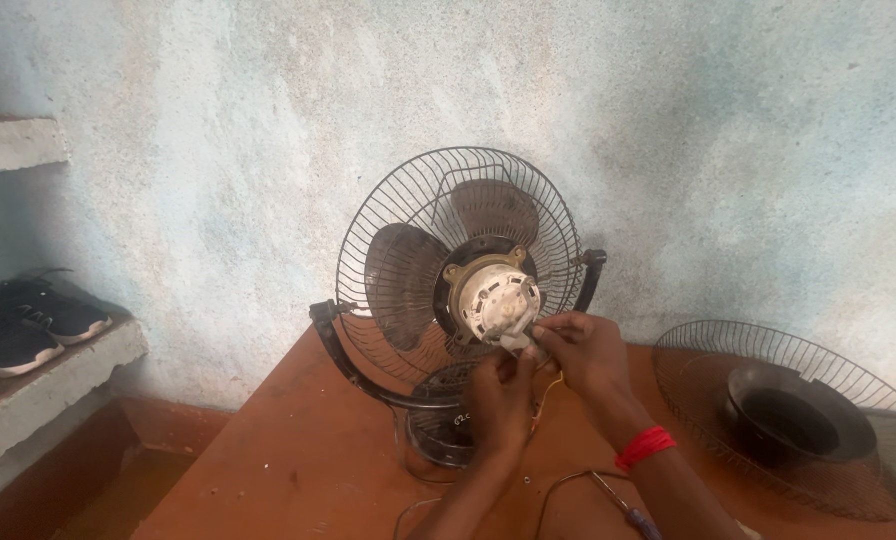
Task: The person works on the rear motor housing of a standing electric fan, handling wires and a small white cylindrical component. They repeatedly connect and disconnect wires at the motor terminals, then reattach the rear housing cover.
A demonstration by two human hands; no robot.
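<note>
A table fan with a round wire guard (388, 200) and dusty brown blades (403, 285) stands on an orange-brown table (298, 450), its back turned to me and the white motor housing (495, 300) bare. Both my hands are at the lower edge of the motor. My left hand (500, 400) pinches something small just under the housing. My right hand (578, 350), with a red thread on the wrist, grips a small whitish part with thin wires hanging from it. What exactly the fingers hold is hidden.
A loose wire fan guard with a dark round cover (793, 415) lies at the right on the table. A screwdriver (618, 505) lies near the front edge. Dark shoes (28, 325) sit on a ledge at the left. A rough pale wall (668, 120) stands behind.
</note>
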